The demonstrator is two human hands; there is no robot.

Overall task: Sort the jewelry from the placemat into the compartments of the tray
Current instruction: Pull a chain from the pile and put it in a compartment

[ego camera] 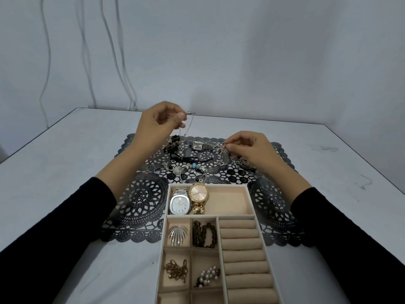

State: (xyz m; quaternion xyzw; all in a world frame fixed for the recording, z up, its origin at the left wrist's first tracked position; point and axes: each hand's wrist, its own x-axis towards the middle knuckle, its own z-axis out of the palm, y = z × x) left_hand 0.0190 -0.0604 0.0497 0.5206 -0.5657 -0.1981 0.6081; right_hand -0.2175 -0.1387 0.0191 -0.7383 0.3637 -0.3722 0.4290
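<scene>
Tray (230, 215) compartments hold sorted watches (179, 204) and beads (205, 234). Left hand (160, 120) pinches a thin chain (190, 113) raised off the placemat (142, 196) — probably to free it from tangles — while the right hand (252, 148) pinches a charm (223, 150) lying there.

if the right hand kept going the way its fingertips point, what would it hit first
Probably the square-faced silver watch: the right hand, pinching a silver piece, points left at its band, though height above it is unclear.

A pale, bare wall (241, 51) fills the far side. Thin white cables (114, 51) hang down it on the left. The white worktop (65, 150) carries faint scuff marks (328, 148) at right, under soft, even light.
</scene>
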